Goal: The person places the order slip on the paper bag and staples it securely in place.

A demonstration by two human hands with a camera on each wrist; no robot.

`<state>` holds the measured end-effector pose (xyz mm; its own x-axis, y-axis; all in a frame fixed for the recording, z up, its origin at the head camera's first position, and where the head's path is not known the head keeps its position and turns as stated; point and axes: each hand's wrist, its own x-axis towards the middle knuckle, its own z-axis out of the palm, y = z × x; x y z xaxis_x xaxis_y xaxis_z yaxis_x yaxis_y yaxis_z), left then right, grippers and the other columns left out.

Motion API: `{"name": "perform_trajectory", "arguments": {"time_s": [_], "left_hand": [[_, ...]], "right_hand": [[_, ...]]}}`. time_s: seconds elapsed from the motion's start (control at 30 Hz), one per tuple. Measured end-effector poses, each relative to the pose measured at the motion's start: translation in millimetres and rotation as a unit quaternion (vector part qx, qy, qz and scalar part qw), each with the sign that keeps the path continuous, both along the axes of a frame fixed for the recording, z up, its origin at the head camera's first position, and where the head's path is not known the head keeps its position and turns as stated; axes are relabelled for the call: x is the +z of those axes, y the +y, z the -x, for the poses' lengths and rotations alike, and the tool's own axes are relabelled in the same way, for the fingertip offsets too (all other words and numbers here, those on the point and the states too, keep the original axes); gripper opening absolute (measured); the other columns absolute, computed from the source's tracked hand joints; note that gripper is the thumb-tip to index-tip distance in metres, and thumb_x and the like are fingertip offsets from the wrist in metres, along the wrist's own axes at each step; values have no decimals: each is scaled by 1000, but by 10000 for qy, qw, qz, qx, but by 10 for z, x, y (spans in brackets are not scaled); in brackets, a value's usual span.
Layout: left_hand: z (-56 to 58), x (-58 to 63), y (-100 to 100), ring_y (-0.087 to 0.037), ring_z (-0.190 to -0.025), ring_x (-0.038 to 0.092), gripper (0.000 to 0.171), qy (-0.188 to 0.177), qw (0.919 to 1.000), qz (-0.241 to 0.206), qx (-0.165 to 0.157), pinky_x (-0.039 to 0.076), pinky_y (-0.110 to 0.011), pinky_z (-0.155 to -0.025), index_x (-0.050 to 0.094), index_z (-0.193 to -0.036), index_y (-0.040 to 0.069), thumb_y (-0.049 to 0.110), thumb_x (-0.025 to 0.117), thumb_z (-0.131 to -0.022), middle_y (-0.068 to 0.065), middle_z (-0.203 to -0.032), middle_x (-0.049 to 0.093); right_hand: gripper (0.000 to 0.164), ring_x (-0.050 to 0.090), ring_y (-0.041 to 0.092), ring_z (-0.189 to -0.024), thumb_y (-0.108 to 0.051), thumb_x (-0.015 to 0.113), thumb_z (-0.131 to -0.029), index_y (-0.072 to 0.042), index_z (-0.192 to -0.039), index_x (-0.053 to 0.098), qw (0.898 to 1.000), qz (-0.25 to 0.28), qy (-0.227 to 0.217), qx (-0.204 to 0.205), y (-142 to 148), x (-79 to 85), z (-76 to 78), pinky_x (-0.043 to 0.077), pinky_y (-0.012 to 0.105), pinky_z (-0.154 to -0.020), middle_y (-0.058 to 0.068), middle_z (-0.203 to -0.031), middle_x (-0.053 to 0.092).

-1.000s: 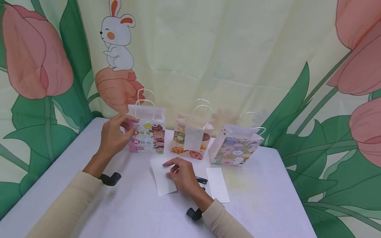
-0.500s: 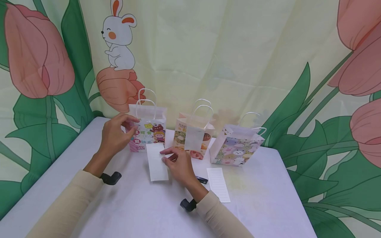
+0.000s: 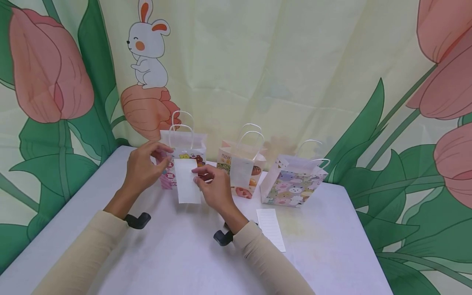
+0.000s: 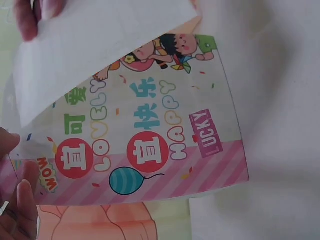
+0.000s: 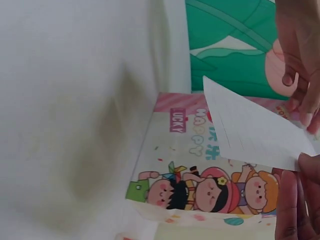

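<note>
**My left grip [image 3: 144, 166] steadies the cartoon bag [image 3: 170, 176], my right grip [image 3: 213, 184] holds a white card [image 3: 187, 182] before it**

Starting at the left, I have my left grip closed narrowly on the bag's upper left edge, thumb and fingers bent at the corner. From my head I see little of the bag's printing, as the card covers much of it. My left wrist view gives me the words LOVELY, HAPPY and LUCKY, a blue balloon [image 4: 126, 180] and pink stripes; my right wrist view adds the row of cartoon children on the other side of the front.

Next comes the card, upright before the bag. From my head it looks plain white, but my right wrist view picks out faint lines and shows it slanting out from the bag's face. I cannot tell whether any part of it touches.

My right grip pinches the card's right edge between thumb and fingers.

Farther right, in the head view alone, a food-print bag [image 3: 254, 168] stands with a white slip [image 3: 241, 174] on its front. Then comes an animal-print bag [image 3: 293, 186], with a lined slip [image 3: 270, 227] flat on the counter [image 3: 155, 262] nearer me, partly behind my right sleeve [image 3: 271, 260].
</note>
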<state>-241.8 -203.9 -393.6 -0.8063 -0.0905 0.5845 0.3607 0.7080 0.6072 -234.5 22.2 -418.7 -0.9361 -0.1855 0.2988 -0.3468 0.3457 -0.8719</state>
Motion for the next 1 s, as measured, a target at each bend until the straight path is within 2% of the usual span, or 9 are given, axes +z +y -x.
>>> {"name": "perform_trajectory", "arguments": {"time_s": [0.17, 0.53, 0.8, 1.0], "left_hand": [[0, -4, -9, -24, -81, 68, 20, -5, 10000, -23, 5, 61, -52, -76, 78, -110, 11, 17, 82, -91, -10, -99, 75], [13, 4, 0, -23, -79, 67, 17, 29, 10000, 39, 58, 56, -41, -74, 77, -106, 10, 15, 82, -91, -9, -97, 75], [28, 3, 7, -24, -78, 67, 16, 95, 9999, 61, 118, 56, -41, -73, 77, -105, 10, 15, 81, -91, -9, -94, 75], [29, -1, 1, -25, -79, 68, 15, 163, 9998, -4, 85, 59, -50, -76, 79, -105, 9, 12, 81, -91, -11, -97, 76]], "right_hand": [[22, 72, 10, -89, -10, 81, -94, -22, -113, 81, 9999, 76, 127, -81, -76, 68, 67, 62, 25, -80, -4, -109, 77], [21, 72, 9, -87, -16, 81, -95, -26, -113, 82, 9992, 316, -59, -253, -214, 86, 152, 62, 25, -79, -7, -110, 77], [20, 72, 9, -83, -16, 82, -95, -26, -112, 82, 9985, 442, -80, -311, -276, 79, 164, 62, 24, -78, -7, -104, 76], [19, 72, 9, -83, -16, 81, -95, -25, -112, 82, 9983, 489, -99, -305, -308, 86, 169, 62, 24, -79, -7, -103, 76]]}}
